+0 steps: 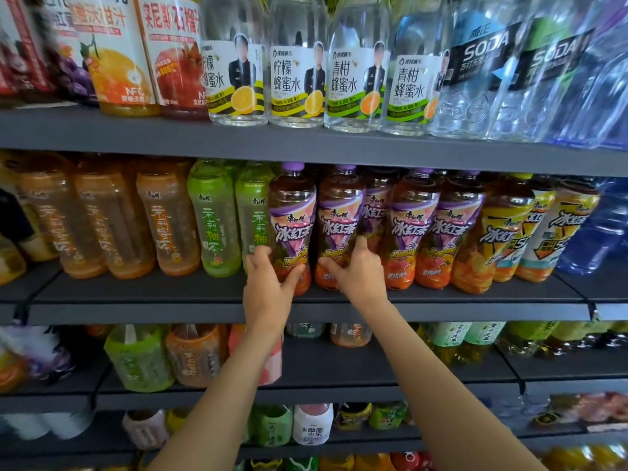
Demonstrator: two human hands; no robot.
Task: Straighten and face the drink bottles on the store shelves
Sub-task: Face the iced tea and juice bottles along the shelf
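Dark grey store shelves [339, 151] run across the view, each tier packed with drink bottles. On the middle shelf [136, 294], both arms reach up to a row of purple-capped iced tea bottles.

The left hand [268, 283] grips the lower part of the first tea bottle [292, 215], thumb to the right and fingers curled round its left side. That bottle stands upright at the shelf's front edge, label facing out. The right hand [356, 271] holds the base of the second tea bottle [339, 219] just beside it, thumb on the left and a finger stretched up along its right side. This one too is upright, touching its neighbour.

Further right stand more purple tea bottles [414, 226], then yellow-labelled ones [499, 232]. To the left are green bottles [214, 219] and orange bottles [166, 219]. Overhead, the top shelf carries clear honey-water bottles [295, 83], juice bottles [115, 62] and soda water [475, 69].
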